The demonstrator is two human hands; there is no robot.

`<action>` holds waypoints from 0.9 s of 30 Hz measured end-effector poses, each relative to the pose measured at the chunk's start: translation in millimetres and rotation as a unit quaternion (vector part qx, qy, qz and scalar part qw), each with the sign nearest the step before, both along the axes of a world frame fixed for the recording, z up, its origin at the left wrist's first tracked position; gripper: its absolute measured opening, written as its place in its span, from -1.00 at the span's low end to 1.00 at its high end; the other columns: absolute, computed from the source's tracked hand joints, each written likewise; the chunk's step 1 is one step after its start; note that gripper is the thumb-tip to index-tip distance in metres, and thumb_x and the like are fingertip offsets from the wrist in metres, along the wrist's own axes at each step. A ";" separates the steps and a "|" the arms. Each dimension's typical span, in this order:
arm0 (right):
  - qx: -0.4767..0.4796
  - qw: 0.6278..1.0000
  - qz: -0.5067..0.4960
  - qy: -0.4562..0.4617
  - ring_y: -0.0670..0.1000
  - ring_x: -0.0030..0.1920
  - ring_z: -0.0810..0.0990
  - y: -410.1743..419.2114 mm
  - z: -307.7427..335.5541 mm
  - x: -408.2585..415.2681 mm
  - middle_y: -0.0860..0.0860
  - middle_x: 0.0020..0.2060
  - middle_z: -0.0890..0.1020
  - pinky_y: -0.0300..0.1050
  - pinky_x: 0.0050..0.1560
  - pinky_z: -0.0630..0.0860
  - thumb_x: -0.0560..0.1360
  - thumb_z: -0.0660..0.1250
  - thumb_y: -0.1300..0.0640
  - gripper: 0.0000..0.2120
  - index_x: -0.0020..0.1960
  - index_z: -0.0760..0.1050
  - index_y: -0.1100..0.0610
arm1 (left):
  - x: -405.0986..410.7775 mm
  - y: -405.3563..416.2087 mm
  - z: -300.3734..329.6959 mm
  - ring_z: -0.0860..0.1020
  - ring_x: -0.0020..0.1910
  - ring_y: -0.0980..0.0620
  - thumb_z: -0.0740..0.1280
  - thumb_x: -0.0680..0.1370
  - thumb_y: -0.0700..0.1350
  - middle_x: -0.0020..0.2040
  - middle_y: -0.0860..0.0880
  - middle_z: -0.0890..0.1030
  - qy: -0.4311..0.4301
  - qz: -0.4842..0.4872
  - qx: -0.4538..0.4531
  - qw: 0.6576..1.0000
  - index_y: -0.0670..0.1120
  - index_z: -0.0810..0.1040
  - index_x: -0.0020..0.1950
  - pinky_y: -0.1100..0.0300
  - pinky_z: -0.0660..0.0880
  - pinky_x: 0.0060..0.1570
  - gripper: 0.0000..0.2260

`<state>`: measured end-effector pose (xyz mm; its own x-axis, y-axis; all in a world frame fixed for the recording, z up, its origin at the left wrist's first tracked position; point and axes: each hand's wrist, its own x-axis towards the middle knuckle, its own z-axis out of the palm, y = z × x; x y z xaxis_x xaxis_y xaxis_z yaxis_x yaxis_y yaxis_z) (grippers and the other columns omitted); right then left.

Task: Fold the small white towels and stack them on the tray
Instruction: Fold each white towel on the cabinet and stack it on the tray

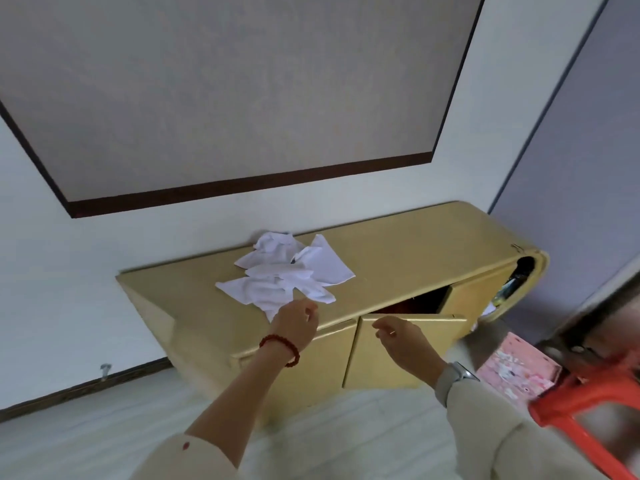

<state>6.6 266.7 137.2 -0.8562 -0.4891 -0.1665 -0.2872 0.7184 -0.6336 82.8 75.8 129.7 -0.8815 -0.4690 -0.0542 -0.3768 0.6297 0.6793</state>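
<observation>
We see the crumpled small white cloth towels (287, 271) heaped at centre frame on the yellow-gold cabinet top (398, 251). Our left hand (298, 323) meets the heap's near corner, fingers curled, though we cannot tell if they pinch it; our right hand (401, 337) hovers loosely curled, holding nothing. No tray shows. Best lift 1 towel clear, then flatten it.

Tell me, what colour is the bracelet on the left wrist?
Dark red beads, seen in the head view: bracelet.
</observation>
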 end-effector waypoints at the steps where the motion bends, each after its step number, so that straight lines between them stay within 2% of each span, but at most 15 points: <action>1: 0.005 1.000 0.000 -0.006 0.09 0.01 0.59 -5.9 -7.8 -15.7 0.08 -0.02 0.66 -0.13 0.02 0.45 0.53 0.18 0.23 -0.76 0.11 0.56 0.15 | -14.6 -3.0 -9.0 0.55 0.08 -0.01 0.21 0.56 -0.13 0.11 -0.07 0.60 -0.014 -0.007 -0.001 1.000 -0.13 0.55 0.15 0.18 0.44 0.13 -0.77; 5: 0.022 0.999 0.027 -0.017 0.01 -0.11 0.56 -33.3 -44.3 -87.3 0.09 -0.01 0.65 -0.21 -0.10 0.39 0.53 0.18 0.25 -0.76 0.11 0.55 0.17 | -77.1 -18.3 -51.1 0.50 0.15 -0.02 0.17 0.57 -0.12 0.16 -0.07 0.55 -0.062 -0.033 -0.025 0.997 -0.12 0.52 0.20 0.18 0.41 0.16 -0.75; 7: 0.032 0.999 0.039 -0.015 0.05 -0.02 0.57 -49.7 -68.0 -126.7 0.06 0.02 0.64 -0.24 -0.06 0.37 0.53 0.17 0.25 -0.76 0.12 0.55 0.16 | -111.3 -26.2 -73.0 0.46 0.20 -0.04 0.14 0.58 -0.13 0.18 -0.08 0.52 -0.084 -0.048 -0.042 0.994 -0.12 0.50 0.21 0.16 0.39 0.18 -0.74; 9: 0.043 0.997 0.064 -0.008 0.07 0.08 0.54 -70.4 -95.6 -167.3 0.08 0.07 0.61 -0.21 0.05 0.37 0.54 0.16 0.26 -0.74 0.15 0.53 0.16 | -147.3 -35.1 -93.6 0.43 0.24 -0.03 0.13 0.59 -0.13 0.22 -0.06 0.48 -0.107 -0.046 -0.043 0.992 -0.09 0.48 0.25 0.17 0.35 0.23 -0.73; 12: 0.091 0.987 0.129 -0.002 0.09 0.22 0.41 -108.3 -134.4 -226.8 0.08 0.18 0.50 -0.13 0.19 0.34 0.54 0.13 0.24 -0.69 0.25 0.45 0.10 | -204.2 -51.9 -124.0 0.40 0.24 -0.03 0.12 0.59 -0.14 0.26 -0.06 0.46 -0.139 -0.039 -0.053 0.988 -0.10 0.46 0.26 0.19 0.32 0.22 -0.72; 15: 0.138 0.971 0.195 0.020 0.11 0.29 0.31 -136.6 -161.7 -268.8 0.07 0.28 0.39 -0.05 0.22 0.34 0.53 0.15 0.22 -0.62 0.33 0.36 0.06 | -246.8 -65.2 -153.2 0.36 0.23 -0.04 0.12 0.58 -0.16 0.24 -0.06 0.46 -0.172 -0.058 -0.103 0.978 -0.12 0.46 0.24 0.14 0.35 0.17 -0.73; 18: 0.211 0.932 0.287 0.061 0.13 0.31 0.30 -151.6 -182.3 -297.4 0.08 0.32 0.33 0.00 0.18 0.34 0.52 0.18 0.18 -0.58 0.37 0.30 0.06 | -270.1 -69.3 -176.0 0.34 0.25 -0.05 0.10 0.58 -0.18 0.23 -0.05 0.46 -0.208 -0.070 -0.165 0.962 -0.09 0.44 0.26 0.11 0.31 0.17 -0.72; 20: 0.240 0.910 0.327 0.083 0.17 0.25 0.37 -157.8 -195.1 -311.5 0.12 0.26 0.38 0.06 0.10 0.37 0.49 0.23 0.18 -0.63 0.30 0.37 0.11 | -280.0 -72.0 -186.7 0.38 0.21 -0.07 0.14 0.57 -0.17 0.16 -0.05 0.51 -0.242 -0.078 -0.191 0.948 -0.09 0.50 0.17 0.10 0.29 0.15 -0.77; 21: 0.241 0.905 0.335 0.101 0.20 0.15 0.45 -161.2 -199.0 -316.5 0.14 0.17 0.45 0.08 -0.01 0.42 0.45 0.29 0.19 -0.69 0.19 0.44 0.14 | -284.1 -74.9 -189.0 0.43 0.13 -0.07 0.22 0.54 -0.17 0.06 -0.05 0.56 -0.249 -0.077 -0.203 0.944 -0.08 0.54 0.05 0.09 0.34 0.09 -0.85; 22: 0.241 0.901 0.339 0.123 0.20 0.00 0.53 -164.1 -202.7 -321.8 0.14 0.03 0.53 0.06 -0.16 0.46 0.36 0.37 0.18 -0.75 0.04 0.51 0.14 | -287.9 -79.3 -191.9 0.50 -0.01 -0.06 0.36 0.45 -0.15 -0.11 -0.04 0.60 -0.246 -0.073 -0.207 0.944 -0.07 0.58 -0.12 0.10 0.41 -0.02 -0.96; 23: 0.254 0.889 0.350 0.148 0.16 -0.17 0.57 -166.8 -207.3 -326.2 0.10 -0.12 0.57 0.00 -0.32 0.47 0.26 0.42 0.19 -0.79 -0.12 0.52 0.12 | -292.0 -83.8 -194.2 0.53 -0.18 -0.03 0.49 0.31 -0.14 -0.29 0.00 0.59 -0.242 -0.072 -0.215 0.943 -0.05 0.56 -0.30 0.13 0.46 -0.17 -0.88; 25: 0.254 0.883 0.346 0.190 0.10 -0.35 0.54 -171.0 -210.7 -332.5 0.05 -0.29 0.55 -0.11 -0.48 0.42 0.23 0.30 0.18 -0.92 -0.27 0.48 0.11 | -300.0 -91.2 -196.4 0.51 -0.38 0.03 0.58 0.13 -0.13 -0.49 0.06 0.51 -0.226 -0.064 -0.216 0.948 -0.01 0.47 -0.49 0.21 0.46 -0.36 -0.73; 27: 0.207 0.906 0.320 0.186 0.11 -0.37 0.54 -175.1 -210.7 -334.9 0.06 -0.33 0.53 -0.13 -0.51 0.40 0.28 0.12 0.24 -0.85 -0.26 0.45 0.14 | -307.4 -98.5 -189.7 0.51 -0.39 0.03 0.51 0.22 -0.10 -0.49 0.06 0.50 -0.188 -0.044 -0.203 0.960 -0.01 0.46 -0.47 0.22 0.44 -0.37 -0.78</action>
<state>-328.3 91.6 -73.5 -0.4535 -0.8668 -0.2075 -0.8672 0.4828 -0.1218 -224.6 -22.6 -60.0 -0.8731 -0.4426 -0.2044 -0.4798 0.8546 0.1986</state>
